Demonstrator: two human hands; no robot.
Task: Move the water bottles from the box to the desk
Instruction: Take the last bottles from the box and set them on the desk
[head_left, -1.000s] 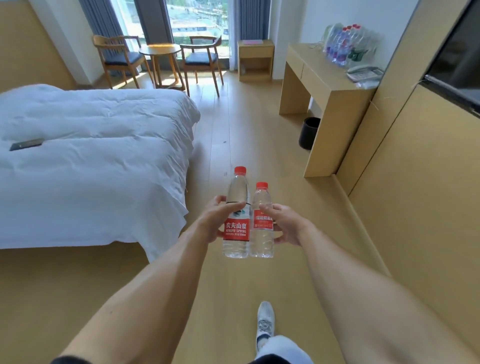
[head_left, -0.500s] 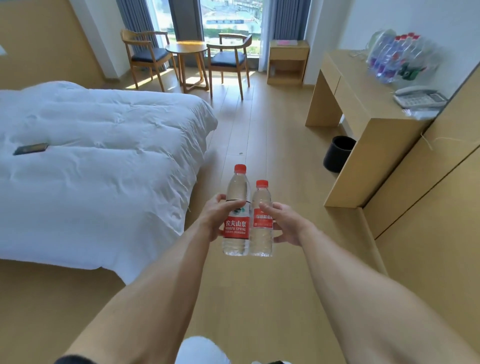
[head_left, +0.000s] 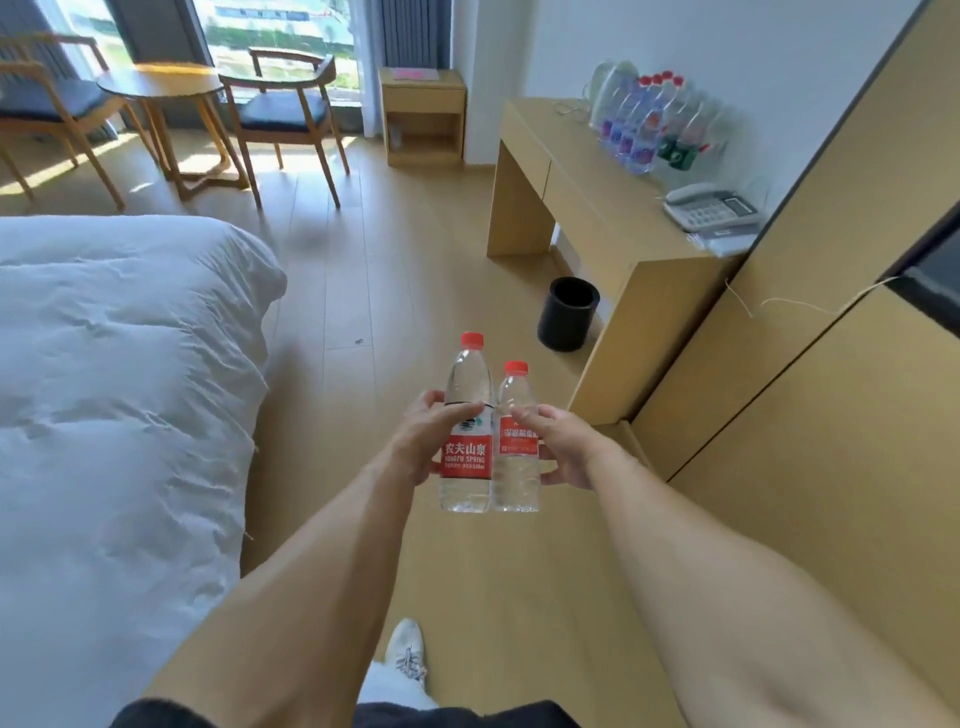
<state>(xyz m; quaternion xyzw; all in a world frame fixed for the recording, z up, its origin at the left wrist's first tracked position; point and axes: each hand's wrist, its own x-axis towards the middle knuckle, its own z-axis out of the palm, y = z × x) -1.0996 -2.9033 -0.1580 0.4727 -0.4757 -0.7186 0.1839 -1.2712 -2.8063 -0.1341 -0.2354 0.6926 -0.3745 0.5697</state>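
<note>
Two clear water bottles with red caps and red labels stand upright side by side in front of me, above the floor. My left hand (head_left: 423, 441) grips the taller bottle (head_left: 466, 457). The shorter bottle (head_left: 516, 457) is held by my right hand (head_left: 558, 447). The wooden desk (head_left: 582, 192) stands ahead on the right against the wall. Several bottles (head_left: 644, 124) stand in a cluster at its back. No box is in view.
A white bed (head_left: 114, 395) fills the left. A black bin (head_left: 568, 313) sits on the floor under the desk. A telephone (head_left: 711, 208) lies on the desk's near end. Wooden wall panels (head_left: 831, 364) line the right. Chairs, a round table (head_left: 161, 85) and a small cabinet (head_left: 423, 117) stand by the window.
I have walked forward with both bottles held the same way. The desk, bin and bed now appear closer and larger, and my foot has come into view below.
</note>
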